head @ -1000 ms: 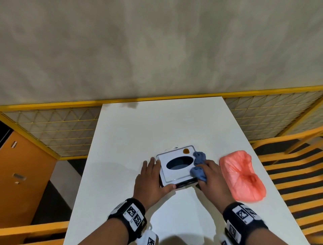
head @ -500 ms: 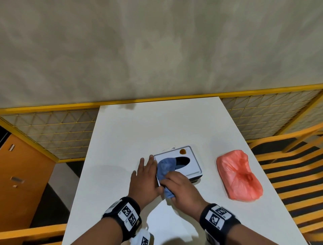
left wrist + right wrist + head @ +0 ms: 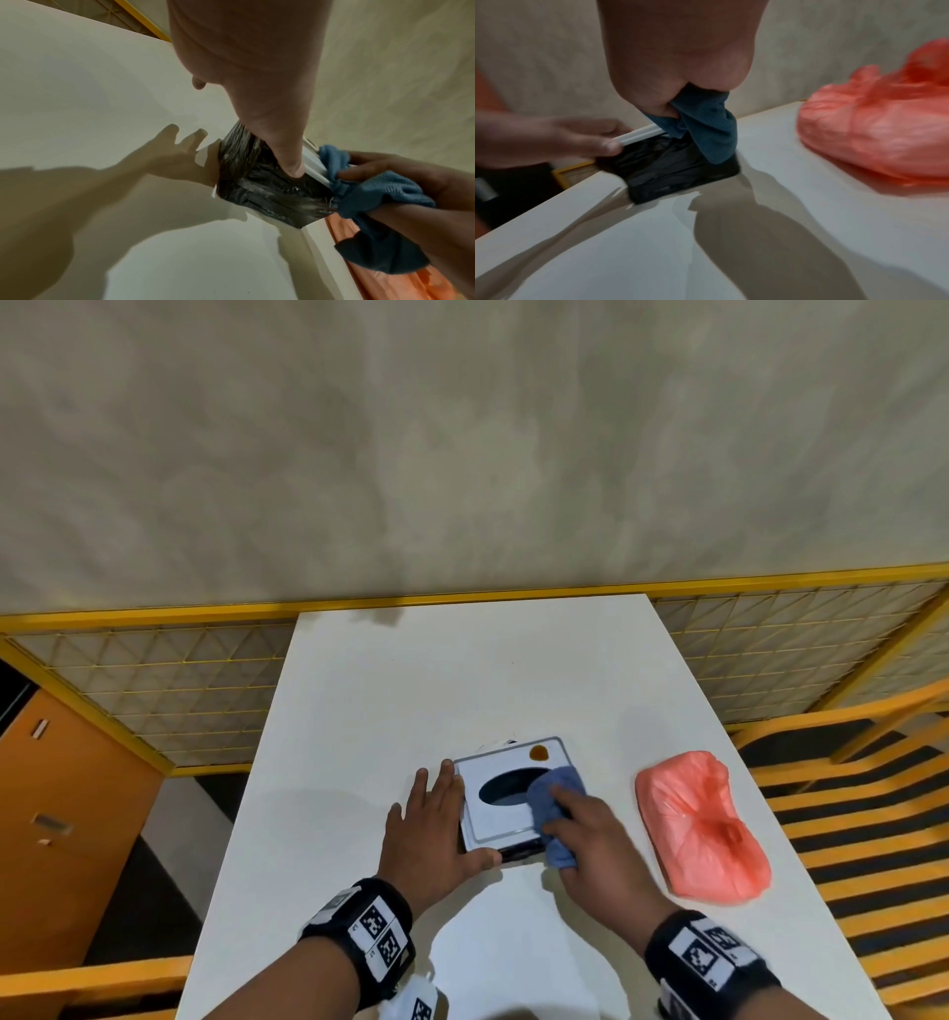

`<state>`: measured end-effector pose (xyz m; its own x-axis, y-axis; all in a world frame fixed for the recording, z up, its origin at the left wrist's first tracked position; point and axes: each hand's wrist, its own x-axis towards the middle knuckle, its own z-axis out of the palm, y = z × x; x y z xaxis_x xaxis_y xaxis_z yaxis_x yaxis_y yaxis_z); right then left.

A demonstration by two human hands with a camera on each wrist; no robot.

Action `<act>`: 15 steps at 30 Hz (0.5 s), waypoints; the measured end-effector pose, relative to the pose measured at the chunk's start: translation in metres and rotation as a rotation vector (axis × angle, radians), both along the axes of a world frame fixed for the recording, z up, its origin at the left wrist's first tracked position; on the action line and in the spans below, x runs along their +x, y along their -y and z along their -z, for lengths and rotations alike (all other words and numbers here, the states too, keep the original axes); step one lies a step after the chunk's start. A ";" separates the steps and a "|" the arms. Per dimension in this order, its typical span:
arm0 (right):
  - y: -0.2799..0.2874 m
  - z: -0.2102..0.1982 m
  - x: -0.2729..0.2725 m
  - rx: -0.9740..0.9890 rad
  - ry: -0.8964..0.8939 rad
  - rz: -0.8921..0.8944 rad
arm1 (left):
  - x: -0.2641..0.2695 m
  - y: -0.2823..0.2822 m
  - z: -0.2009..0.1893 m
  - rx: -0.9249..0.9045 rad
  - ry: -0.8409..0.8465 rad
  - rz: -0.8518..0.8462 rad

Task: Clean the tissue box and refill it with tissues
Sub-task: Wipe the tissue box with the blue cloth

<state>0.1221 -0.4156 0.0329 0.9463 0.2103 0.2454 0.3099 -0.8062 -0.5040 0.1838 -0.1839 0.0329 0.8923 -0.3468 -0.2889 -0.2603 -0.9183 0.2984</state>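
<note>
On the white desk (image 3: 359, 711), the tissue box (image 3: 493, 819) is steadied by the left hand (image 3: 429, 834), fingers flat against its side, thumb at the near edge. Its white top has a dark oval hole; perhaps nothing is inside. A blue cloth (image 3: 552, 806) is gripped by the right hand (image 3: 590, 845) and pressed on the box top. A pink bag (image 3: 703, 824) lies further right.

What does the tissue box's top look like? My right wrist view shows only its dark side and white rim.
Observer: The tissue box has a white top with a dark oval opening.
Operator: Any marks on it?
Observer: An orange-brown spot sits near its far right corner, beyond the blue cloth.
Operator: And the left hand's fingers?
Observer: The left hand lies with straight fingers along the box's left side.
</note>
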 end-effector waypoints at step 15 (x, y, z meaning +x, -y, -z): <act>0.022 0.001 -0.008 -0.099 0.034 -0.006 | 0.002 -0.004 -0.003 0.008 -0.038 0.037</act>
